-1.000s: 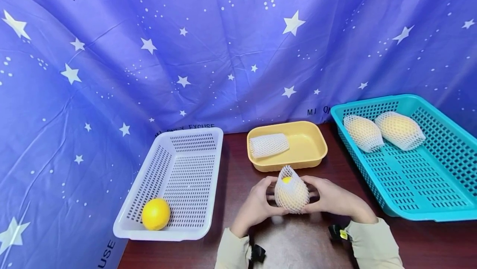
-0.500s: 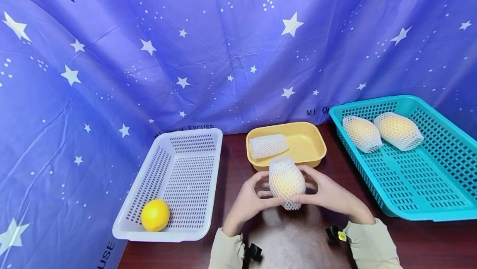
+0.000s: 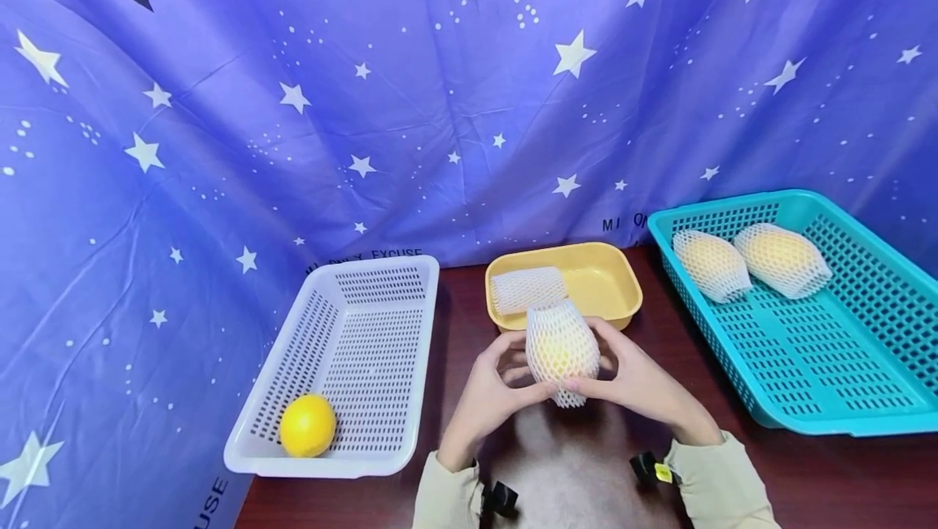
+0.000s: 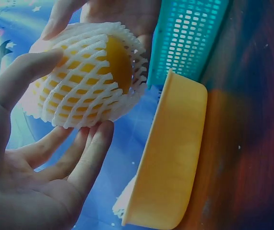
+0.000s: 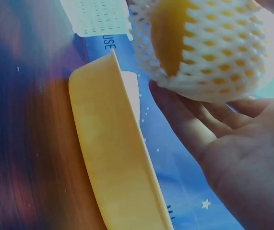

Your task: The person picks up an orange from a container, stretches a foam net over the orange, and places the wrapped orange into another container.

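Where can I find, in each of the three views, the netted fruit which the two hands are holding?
Head: the netted fruit is below and right of centre.
Left wrist: upper left, its bare yellow part facing right.
Right wrist: upper right, cut by the top edge, its bare part facing left.
Shared landmark: the yellow tray, visible in all three.

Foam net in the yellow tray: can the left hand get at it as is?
Probably not: the left hand and right hand both grip the netted fruit, which partly overlaps the foam net in the head view. The yellow tray has no lid, so a freed hand likely could.
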### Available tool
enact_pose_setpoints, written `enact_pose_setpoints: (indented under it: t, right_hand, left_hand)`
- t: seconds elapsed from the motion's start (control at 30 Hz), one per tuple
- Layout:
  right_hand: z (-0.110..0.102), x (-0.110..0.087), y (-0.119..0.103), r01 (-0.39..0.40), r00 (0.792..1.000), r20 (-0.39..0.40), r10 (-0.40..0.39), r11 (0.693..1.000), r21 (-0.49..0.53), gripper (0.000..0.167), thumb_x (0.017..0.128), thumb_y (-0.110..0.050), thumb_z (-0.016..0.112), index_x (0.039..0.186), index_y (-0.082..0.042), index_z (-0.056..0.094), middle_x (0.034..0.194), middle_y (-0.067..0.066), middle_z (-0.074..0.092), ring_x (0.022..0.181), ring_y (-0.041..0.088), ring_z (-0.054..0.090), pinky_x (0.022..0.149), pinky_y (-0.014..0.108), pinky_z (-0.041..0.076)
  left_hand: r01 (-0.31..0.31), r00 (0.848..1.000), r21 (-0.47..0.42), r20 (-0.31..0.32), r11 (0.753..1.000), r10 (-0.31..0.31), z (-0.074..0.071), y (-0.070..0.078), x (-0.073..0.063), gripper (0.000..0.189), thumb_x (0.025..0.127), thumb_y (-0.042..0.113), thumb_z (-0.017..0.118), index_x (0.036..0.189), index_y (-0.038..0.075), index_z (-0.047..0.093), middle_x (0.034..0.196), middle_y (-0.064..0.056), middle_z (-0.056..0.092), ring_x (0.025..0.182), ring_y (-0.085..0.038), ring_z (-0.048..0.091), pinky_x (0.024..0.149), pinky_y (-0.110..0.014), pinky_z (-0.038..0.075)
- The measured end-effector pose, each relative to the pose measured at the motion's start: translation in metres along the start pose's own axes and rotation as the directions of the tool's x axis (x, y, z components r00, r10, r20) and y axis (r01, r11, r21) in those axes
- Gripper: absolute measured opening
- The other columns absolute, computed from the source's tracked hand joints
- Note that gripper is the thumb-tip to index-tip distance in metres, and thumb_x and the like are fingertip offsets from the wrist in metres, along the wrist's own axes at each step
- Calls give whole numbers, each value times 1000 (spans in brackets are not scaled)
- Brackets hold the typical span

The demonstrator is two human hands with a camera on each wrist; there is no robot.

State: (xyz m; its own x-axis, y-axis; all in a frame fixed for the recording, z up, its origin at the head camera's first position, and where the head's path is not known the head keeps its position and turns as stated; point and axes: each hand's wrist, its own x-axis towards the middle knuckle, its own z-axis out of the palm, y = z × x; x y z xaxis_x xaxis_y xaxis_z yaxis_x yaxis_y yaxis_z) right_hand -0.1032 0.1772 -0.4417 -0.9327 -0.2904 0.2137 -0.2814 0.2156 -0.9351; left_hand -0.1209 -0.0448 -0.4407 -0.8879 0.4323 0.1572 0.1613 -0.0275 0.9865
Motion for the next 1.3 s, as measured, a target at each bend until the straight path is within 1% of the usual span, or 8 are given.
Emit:
enact_pose_setpoints:
  t: [0.2, 0.3, 0.47, 0.73, 0.9, 1.03, 1.13, 1.3]
  right_hand:
    - [5, 1, -7, 43, 995, -82, -51, 994, -101, 69, 82, -18, 82, 139, -12, 45, 128, 8, 55, 109, 8, 57, 90, 21, 51]
    - [5, 0, -9, 61, 991, -115, -73, 992, -107, 68, 81, -15, 83, 138, -9, 46, 126, 10, 56, 107, 7, 58, 88, 20, 52]
    - [0, -6, -13, 56, 986, -152, -72, 993, -104, 66, 80, -11, 83, 135, -7, 46, 120, 12, 58, 101, 8, 60, 82, 21, 54]
    - [-11, -14, -21, 42, 975, -203, -84, 978, -202, 66, 78, -13, 84, 132, -5, 47, 114, 10, 59, 97, 8, 58, 78, 23, 53]
    - [-19, -22, -24, -25, 967, -250, -47, 960, -279, 64, 79, -19, 83, 130, -6, 47, 110, 9, 59, 93, 9, 57, 73, 25, 52]
    - [-26, -32, -29, -105, 958, -287, 17, 950, -294, 63, 81, -21, 81, 130, -6, 46, 110, 10, 59, 88, 7, 57, 70, 25, 52]
    - [-33, -36, -37, -133, 951, -306, 33, 941, -312, 66, 81, -21, 81, 133, -3, 45, 112, 14, 61, 88, 6, 57, 68, 25, 51]
    - [-45, -38, -46, -164, 947, -317, 50, 924, -346, 69, 81, -23, 81, 135, -2, 43, 114, 17, 60, 87, 9, 56, 67, 25, 50]
  left_hand:
    - [-40, 999, -1, -4, 999, 40, 1, 4, 1, 58, 78, 2, 82, 131, 9, 58, 122, -11, 63, 106, -19, 65, 92, -34, 55]
    - [-46, 999, -7, 0, 999, 46, 2, 6, 2, 58, 78, 2, 82, 131, 10, 58, 123, -10, 62, 105, -17, 65, 92, -34, 55]
    - [-50, 999, -15, 8, 999, 50, 12, 9, 5, 59, 78, 5, 83, 131, 14, 60, 123, -6, 63, 103, -16, 66, 91, -35, 56]
    - [-78, 995, -71, 57, 994, 82, 25, 12, 9, 56, 79, 1, 80, 130, 12, 60, 122, -9, 64, 102, -16, 67, 89, -36, 57]
    - [-99, 992, -108, 66, 989, 106, 37, 10, 13, 54, 79, -1, 79, 129, 9, 61, 122, -9, 64, 102, -14, 67, 88, -34, 57]
    - [-53, 995, -138, 80, 989, 65, 50, 10, 16, 52, 80, -3, 77, 128, 7, 62, 117, -4, 65, 100, -10, 67, 87, -30, 57]
    - [-22, 995, -151, 90, 988, 36, 59, 13, 20, 51, 80, -3, 76, 128, 6, 61, 114, -2, 66, 98, -8, 67, 86, -28, 57]
    - [-34, 994, -169, 100, 985, 52, 69, 18, 27, 51, 81, -3, 75, 129, 6, 60, 112, 0, 66, 96, -7, 67, 85, -28, 57]
